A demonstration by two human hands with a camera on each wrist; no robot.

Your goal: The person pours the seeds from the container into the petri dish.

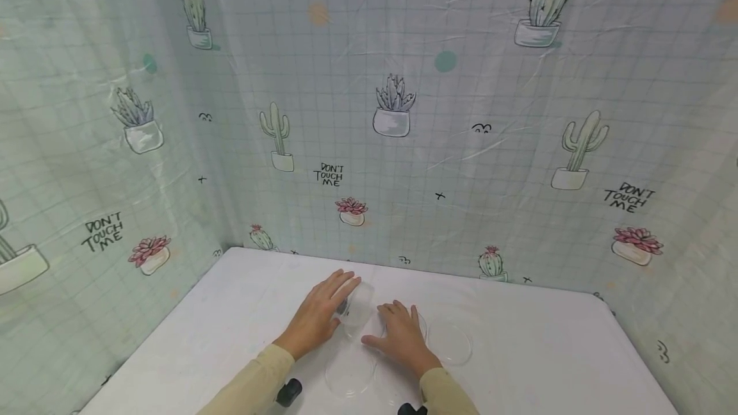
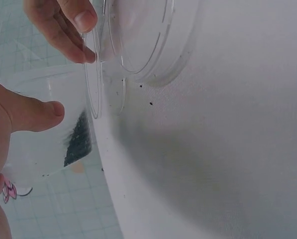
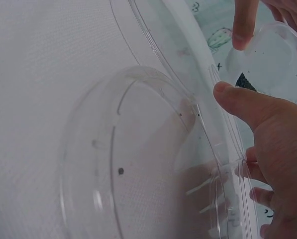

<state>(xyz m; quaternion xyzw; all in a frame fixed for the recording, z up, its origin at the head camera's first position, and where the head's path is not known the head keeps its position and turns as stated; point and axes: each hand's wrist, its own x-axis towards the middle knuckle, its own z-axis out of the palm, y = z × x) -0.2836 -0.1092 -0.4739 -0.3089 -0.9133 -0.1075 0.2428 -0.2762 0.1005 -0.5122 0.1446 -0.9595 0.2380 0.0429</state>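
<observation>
My left hand (image 1: 317,312) grips a clear plastic cup (image 1: 360,303) tipped on its side. Dark fine granules (image 2: 79,142) are gathered along one side inside it. To the right, thumb and fingers of my right hand (image 1: 401,335) are at the rim of a clear round dish (image 2: 92,84), which stands on edge in the left wrist view. Another clear round dish (image 3: 153,124) lies beneath on the white table, with a dark speck (image 3: 121,171) showing through it. The cup hangs beside the right hand, its lower part overlapping clear plastic in the head view.
More clear round dishes lie about, one at the right (image 1: 452,342) and one in front (image 1: 349,371). A few dark specks (image 2: 150,103) dot the white table (image 1: 519,364). A cactus-print curtain (image 1: 438,165) stands along the back and sides.
</observation>
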